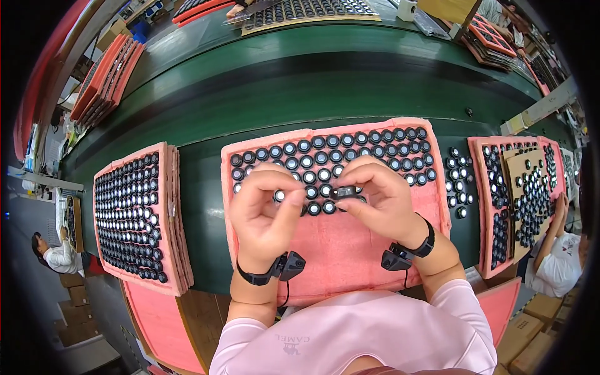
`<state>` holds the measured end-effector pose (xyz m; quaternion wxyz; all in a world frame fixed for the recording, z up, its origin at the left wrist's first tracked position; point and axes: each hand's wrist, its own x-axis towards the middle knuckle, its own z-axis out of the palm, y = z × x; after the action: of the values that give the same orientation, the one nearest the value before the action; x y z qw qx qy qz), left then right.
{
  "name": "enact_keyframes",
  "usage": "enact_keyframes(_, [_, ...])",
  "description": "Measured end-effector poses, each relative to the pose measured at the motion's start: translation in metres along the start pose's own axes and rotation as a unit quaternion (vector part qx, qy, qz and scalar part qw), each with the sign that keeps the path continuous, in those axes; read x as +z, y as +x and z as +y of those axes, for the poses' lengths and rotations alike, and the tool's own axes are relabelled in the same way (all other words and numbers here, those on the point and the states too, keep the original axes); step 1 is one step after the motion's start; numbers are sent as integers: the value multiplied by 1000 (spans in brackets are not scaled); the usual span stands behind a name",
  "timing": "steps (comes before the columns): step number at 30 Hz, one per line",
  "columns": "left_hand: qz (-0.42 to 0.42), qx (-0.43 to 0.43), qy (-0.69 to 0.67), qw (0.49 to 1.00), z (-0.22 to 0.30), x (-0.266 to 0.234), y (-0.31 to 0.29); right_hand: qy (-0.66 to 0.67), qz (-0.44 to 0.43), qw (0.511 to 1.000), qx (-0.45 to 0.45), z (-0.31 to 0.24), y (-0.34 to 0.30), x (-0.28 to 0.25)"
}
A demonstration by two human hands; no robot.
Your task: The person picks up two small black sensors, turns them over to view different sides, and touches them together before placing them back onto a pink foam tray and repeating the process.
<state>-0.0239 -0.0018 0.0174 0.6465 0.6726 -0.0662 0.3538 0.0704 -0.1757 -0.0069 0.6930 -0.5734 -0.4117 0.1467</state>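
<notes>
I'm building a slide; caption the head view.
Right hand pinches a black part above a pink tray partly filled with round black-and-silver pieces.

Green bench [300, 103] (perhaps a belt) carries pink trays [337, 262].

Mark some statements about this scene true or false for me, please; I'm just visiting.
1. The right hand holds a small black part in its fingers. True.
2. The person wears thick gloves. False: the right hand and left hand are both bare.
3. Rows of black round parts stand in the central pink tray. True.
4. That is the only tray in view. False: a filled left tray shows too.
5. A black strap circles the left wrist. True.
</notes>
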Motion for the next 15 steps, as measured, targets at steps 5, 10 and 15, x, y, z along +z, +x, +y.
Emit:
enact_keyframes(5, [-92,6,67,994,-6,8,2,-54,5,996,-67,-2,2,-5])
enact_keyframes(10, [-153,-30,133,979,-3,13,10,-134,11,981,-143,-1,4,-6])
enact_keyframes(15, [-194,-54,143,969,-7,11,8,-173,10,969,-176,-2,3,-6])
